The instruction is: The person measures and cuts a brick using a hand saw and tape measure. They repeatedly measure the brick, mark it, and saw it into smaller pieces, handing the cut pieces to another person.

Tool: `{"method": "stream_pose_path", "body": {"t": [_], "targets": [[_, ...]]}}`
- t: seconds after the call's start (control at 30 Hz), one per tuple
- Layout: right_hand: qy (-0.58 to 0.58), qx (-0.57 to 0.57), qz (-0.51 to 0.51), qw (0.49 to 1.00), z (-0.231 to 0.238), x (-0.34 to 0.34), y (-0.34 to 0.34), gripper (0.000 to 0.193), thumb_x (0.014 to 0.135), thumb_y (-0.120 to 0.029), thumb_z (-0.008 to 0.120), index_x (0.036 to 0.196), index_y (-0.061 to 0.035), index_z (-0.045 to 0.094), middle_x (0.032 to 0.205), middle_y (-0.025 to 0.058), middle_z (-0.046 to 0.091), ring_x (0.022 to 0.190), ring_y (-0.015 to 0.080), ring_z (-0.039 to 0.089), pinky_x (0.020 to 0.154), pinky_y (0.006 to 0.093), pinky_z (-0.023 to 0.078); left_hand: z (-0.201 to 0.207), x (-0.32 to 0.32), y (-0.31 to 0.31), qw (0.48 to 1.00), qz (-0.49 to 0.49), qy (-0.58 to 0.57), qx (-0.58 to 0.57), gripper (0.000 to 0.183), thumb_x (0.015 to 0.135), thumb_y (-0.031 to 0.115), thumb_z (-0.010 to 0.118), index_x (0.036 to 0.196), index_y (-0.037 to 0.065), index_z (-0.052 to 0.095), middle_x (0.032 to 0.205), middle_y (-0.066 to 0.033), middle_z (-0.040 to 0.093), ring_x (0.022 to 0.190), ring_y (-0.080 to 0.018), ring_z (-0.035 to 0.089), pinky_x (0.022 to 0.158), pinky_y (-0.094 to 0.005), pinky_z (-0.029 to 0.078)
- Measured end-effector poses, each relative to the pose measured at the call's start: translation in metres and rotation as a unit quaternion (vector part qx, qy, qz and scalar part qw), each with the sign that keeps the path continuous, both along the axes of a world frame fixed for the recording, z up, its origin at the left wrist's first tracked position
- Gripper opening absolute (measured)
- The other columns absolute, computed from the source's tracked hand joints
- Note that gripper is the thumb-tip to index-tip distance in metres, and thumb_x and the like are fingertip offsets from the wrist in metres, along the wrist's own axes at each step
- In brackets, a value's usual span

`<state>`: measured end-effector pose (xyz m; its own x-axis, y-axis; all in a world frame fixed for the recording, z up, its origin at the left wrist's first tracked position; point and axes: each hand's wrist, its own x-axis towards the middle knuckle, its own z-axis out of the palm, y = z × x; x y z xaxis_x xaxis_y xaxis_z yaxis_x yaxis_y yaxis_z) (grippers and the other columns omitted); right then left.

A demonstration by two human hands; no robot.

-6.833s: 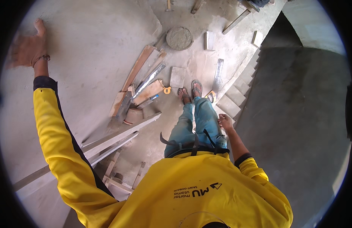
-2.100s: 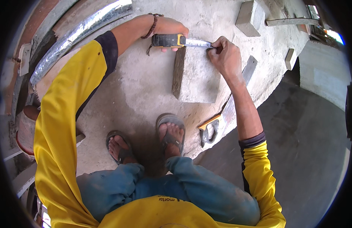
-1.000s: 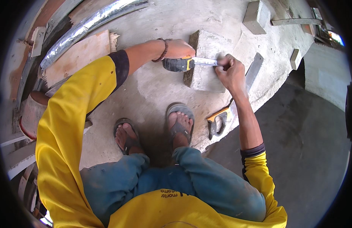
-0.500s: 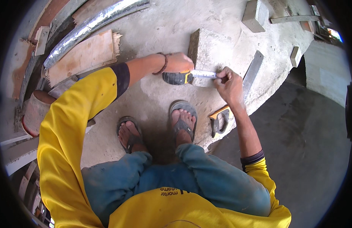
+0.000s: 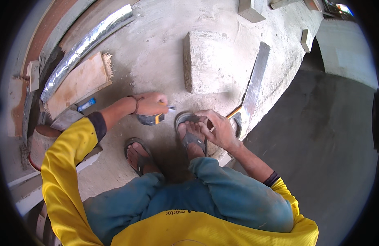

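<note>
My left hand [image 5: 151, 103] is closed round a black and yellow tape measure [image 5: 150, 119], just left of my right foot. A short silvery piece of its blade [image 5: 171, 108] sticks out to the right. Over the right sandal [image 5: 184, 117], my right hand [image 5: 220, 130] has its fingers curled in toward the thumb; whether something small is between them is hidden. Beyond both hands lies a pale, rough block [image 5: 210, 61] on the concrete. A handsaw [image 5: 255, 78] rests to its right, its orange and black handle partly behind my right hand.
Wood boards [image 5: 79, 80], a shiny foil-wrapped tube [image 5: 87, 49] and a bucket [image 5: 44, 141] lie at the left, with a small blue item [image 5: 86, 104] beside them. Smaller blocks [image 5: 252, 10] sit at the far right. The slab's broken edge borders a lower dark floor [image 5: 308, 139].
Both hands have drawn back from the block toward my feet. The right hand has let go of the tape's end, and the blade is mostly back in its case. My view has shifted.
</note>
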<state>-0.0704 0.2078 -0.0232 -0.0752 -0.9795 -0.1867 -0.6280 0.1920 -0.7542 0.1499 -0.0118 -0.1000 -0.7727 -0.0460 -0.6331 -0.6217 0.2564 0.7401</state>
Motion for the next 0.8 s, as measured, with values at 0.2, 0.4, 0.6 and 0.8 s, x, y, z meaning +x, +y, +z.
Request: {"method": "stream_pose_path", "body": {"t": [0.2, 0.4, 0.6, 0.8], "targets": [[0.282, 0.038, -0.155, 0.946, -0.037, -0.041, 0.072, 0.048, 0.085, -0.012, 0.076, 0.127, -0.0045, 0.055, 0.109, 0.0173, 0.058, 0.098, 0.0352, 0.060, 0.087, 0.0467, 0.049, 0.023, 0.028, -0.028, 0.935, -0.017, -0.096, -0.340, 0.056, 0.082, 0.025, 0.067, 0.130, 0.002, 0.051, 0.108, -0.0228, 0.067, 0.105, -0.0408, 0.065, 0.093, -0.0474, 0.052], [0.283, 0.151, -0.128, 0.939, -0.049, -0.038, 0.103, 0.064, 0.087, -0.021, 0.075, 0.142, -0.0054, 0.046, 0.128, 0.0198, 0.052, 0.117, 0.0374, 0.053, 0.094, 0.0519, 0.042, 0.010, 0.041, -0.036, 0.866, -0.081, 0.120, -0.479, 0.059, 0.086, 0.024, 0.069, 0.136, -0.001, 0.049, 0.123, -0.0225, 0.055, 0.124, -0.0376, 0.051, 0.106, -0.0461, 0.043], [0.185, 0.050, -0.246, 0.950, -0.048, -0.032, 0.100, 0.065, 0.080, 0.004, 0.057, 0.143, -0.0041, 0.045, 0.115, 0.0250, 0.060, 0.106, 0.0429, 0.061, 0.096, 0.0472, 0.049, 0.000, -0.069, -0.045, 0.916, 0.245, 0.168, -0.270, 0.065, 0.100, 0.035, 0.059, 0.148, -0.003, 0.038, 0.149, -0.0277, 0.043, 0.144, -0.0400, 0.038, 0.118, -0.0466, 0.033], [0.119, -0.105, -0.462, 0.873, 0.033, -0.031, 0.099, 0.035, 0.092, -0.003, 0.055, 0.127, 0.0020, 0.057, 0.112, 0.0162, 0.065, 0.097, 0.0244, 0.065, 0.089, 0.0356, 0.051, -0.014, -0.160, 0.022, 0.840, 0.493, 0.196, -0.114, 0.081, 0.102, 0.037, 0.050, 0.163, 0.001, 0.010, 0.167, -0.0275, 0.016, 0.155, -0.0396, 0.020, 0.126, -0.0489, 0.024]]}}
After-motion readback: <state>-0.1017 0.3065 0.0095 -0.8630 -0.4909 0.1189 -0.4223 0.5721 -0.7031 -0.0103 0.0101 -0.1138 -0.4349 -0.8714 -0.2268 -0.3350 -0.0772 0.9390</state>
